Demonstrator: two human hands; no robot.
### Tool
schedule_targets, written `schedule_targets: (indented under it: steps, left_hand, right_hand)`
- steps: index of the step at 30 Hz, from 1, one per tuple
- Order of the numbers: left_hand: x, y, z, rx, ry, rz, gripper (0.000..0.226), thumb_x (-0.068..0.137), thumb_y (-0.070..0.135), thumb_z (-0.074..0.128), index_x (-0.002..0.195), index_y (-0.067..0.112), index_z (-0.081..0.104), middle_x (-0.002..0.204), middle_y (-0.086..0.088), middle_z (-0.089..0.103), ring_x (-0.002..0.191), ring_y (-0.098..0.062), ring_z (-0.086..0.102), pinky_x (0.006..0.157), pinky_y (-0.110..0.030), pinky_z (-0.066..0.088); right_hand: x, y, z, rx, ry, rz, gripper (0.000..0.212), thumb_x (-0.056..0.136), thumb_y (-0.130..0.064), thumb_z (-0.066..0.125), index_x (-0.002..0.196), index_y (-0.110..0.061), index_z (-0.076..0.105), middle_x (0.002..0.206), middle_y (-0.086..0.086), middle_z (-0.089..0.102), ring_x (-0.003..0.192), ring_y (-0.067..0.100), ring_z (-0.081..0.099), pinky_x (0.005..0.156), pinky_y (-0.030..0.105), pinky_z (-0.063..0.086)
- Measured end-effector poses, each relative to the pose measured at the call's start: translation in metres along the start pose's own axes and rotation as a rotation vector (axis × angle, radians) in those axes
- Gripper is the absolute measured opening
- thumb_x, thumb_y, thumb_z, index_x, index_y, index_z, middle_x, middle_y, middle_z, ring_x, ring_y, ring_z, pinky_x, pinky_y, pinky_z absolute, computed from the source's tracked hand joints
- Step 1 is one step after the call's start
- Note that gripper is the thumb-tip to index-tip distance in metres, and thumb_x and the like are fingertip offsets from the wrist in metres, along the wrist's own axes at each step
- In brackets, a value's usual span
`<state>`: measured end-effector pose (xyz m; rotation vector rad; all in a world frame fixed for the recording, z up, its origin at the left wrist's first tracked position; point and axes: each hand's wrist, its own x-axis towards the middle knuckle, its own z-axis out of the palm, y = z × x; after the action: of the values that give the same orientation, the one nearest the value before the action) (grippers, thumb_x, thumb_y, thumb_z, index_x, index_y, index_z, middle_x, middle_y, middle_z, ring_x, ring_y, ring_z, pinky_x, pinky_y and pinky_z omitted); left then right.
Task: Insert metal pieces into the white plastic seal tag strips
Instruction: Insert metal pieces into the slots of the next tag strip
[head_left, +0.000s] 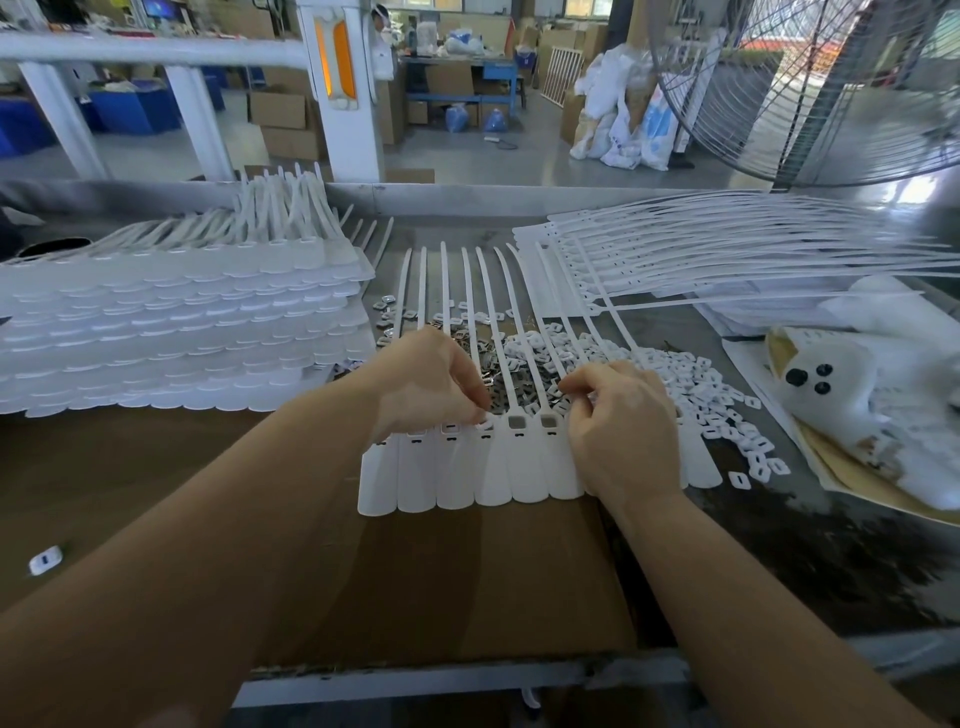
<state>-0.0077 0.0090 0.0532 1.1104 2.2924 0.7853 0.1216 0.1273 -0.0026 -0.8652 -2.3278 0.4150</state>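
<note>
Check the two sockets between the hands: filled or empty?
Empty, it seems: both square sockets on the seal tag strip show dark openings, no insert visible.

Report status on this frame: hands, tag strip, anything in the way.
Left hand pinching a small piece at strip sockets. Right hand curled beside it, contents hidden. Tag strip flat on cardboard. Loose metal pieces behind; nothing blocking.
</note>
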Motion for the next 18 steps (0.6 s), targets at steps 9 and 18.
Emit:
schedule_targets:
  steps: [9, 18]
  left_hand:
    - [0.0024, 0.0043, 0.0038, 0.088, 0.005, 0.000, 0.011, 0.077, 0.011, 0.070, 0.074, 0.021, 0.072, 0.081, 0.001, 0.069, 0.082, -0.019, 0.065, 0.078, -0.039, 0.057]
    - [0.0078, 0.0077, 0.0023, 0.063, -0.072, -0.075, 0.007, 0.078, 0.010, 0.069, 0.080, 0.016, 0.070, 0.084, 0.000, 0.065, 0.080, -0.015, 0.058, 0.064, -0.025, 0.050]
  right_hand:
    - [0.0001, -0.0009, 0.0002, -0.009, 0.001, -0.001, 0.020, 0.089, -0.011, 0.050, 0.098, -0.016, 0.067, 0.100, -0.001, 0.063, 0.098, 0.019, 0.048, 0.088, 0.030, 0.035]
    - [0.0000, -0.0016, 0.0010, -0.010, 0.011, -0.002, 0.020, 0.089, -0.011, 0.050, 0.097, -0.016, 0.067, 0.098, -0.001, 0.063, 0.097, 0.018, 0.048, 0.088, 0.031, 0.037]
